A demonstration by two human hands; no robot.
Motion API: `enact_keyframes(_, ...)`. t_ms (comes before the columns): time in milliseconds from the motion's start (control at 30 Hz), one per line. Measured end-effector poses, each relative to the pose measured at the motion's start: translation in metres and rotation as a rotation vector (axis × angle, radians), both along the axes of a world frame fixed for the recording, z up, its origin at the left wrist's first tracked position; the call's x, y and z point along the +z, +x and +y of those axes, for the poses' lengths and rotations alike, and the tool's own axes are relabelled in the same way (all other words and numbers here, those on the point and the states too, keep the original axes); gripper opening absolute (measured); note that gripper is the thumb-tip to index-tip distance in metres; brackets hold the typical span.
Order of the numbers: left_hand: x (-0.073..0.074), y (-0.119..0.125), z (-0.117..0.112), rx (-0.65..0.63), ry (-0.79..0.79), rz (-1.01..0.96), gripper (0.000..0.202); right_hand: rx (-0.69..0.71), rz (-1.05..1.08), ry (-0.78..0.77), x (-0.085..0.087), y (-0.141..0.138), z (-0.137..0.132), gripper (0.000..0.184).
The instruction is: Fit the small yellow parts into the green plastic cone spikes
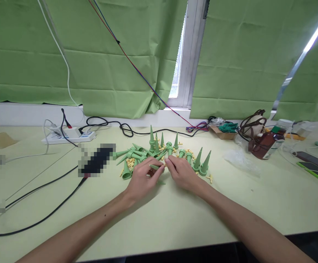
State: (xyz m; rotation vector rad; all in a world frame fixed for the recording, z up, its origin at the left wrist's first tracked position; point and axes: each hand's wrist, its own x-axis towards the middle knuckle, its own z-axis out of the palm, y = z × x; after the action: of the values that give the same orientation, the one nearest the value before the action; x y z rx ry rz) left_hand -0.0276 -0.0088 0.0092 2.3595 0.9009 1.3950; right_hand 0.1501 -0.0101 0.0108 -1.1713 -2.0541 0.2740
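My left hand [145, 179] is closed around a green plastic spike [153, 167], most of it hidden by the fingers. Close beside it, my right hand [181, 171] pinches at a small yellow piece [164, 165] that shows between the two hands; the fingertips hide how it meets the spike. Just beyond the hands lies a heap of green cone-shaped spikes [141, 156], some standing point up, others on their sides. Small yellow T-shaped fittings [131, 163] are scattered among them. Two upright spikes [205, 166] stand to the right of my right hand, near a loose yellow fitting [209, 178].
A dark, pixelated device [100, 160] with a black cable lies at left. Behind it is a white power strip [76, 137]. To the right are a clear plastic bag [242, 162], a brown bottle [268, 144], a cardboard box [223, 133] and a green-edged tablet [316, 173].
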Motion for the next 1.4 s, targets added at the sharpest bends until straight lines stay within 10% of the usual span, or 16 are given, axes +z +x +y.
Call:
enact_keyframes(267,-0.0067,0.0003,0.0078,-0.004,-0.289,-0.122,0.019,0.05,-0.027,0.007,0.0006,0.0007,-0.0021,0.029)
enact_keyframes(1400,-0.0092,-0.0055,0.0048,-0.017,0.333,0.196,0.018,0.006,-0.103,0.062,0.0001,0.0021,0.0004,0.028)
